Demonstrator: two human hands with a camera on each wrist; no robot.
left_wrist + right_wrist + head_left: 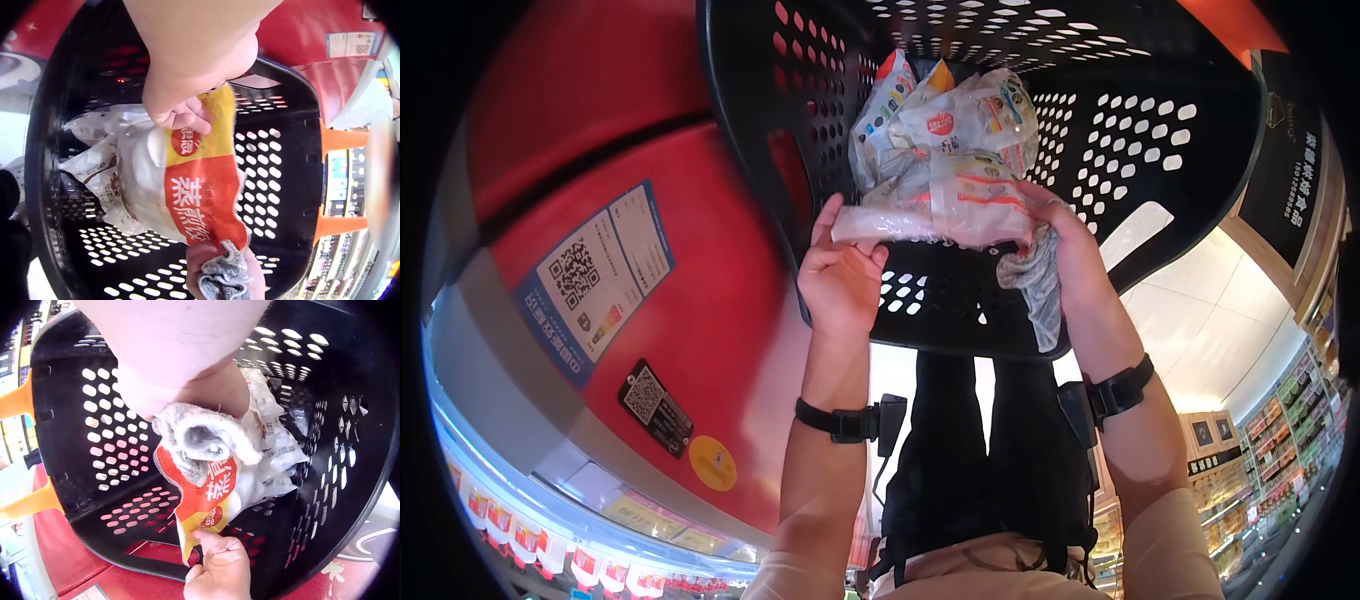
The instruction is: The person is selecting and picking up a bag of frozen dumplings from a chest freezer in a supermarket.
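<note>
Both hands hold a bag of dumplings (pixel 203 181), red and yellow printed with a clear part, over the inside of a black basket (pixel 750 200). My left hand (pixel 840 285) pinches its yellow corner, with fingers over the print in the left wrist view. At the red end my right hand (pixel 1055 225) grips the bag. Bunched grey knit fabric (pixel 206 440) is in the right hand too, its loose end hanging down in the head view. More plastic food bags (pixel 900 110) lie deeper in the basket, partly hidden behind the held one.
A red appliance (pixel 700 230) with an energy label (pixel 598 280) stands close on the left. Orange basket parts (pixel 340 228) show at one rim. Stocked shelves (pixel 1290 430) stand to the right, and bottles (pixel 530 535) line the lower left.
</note>
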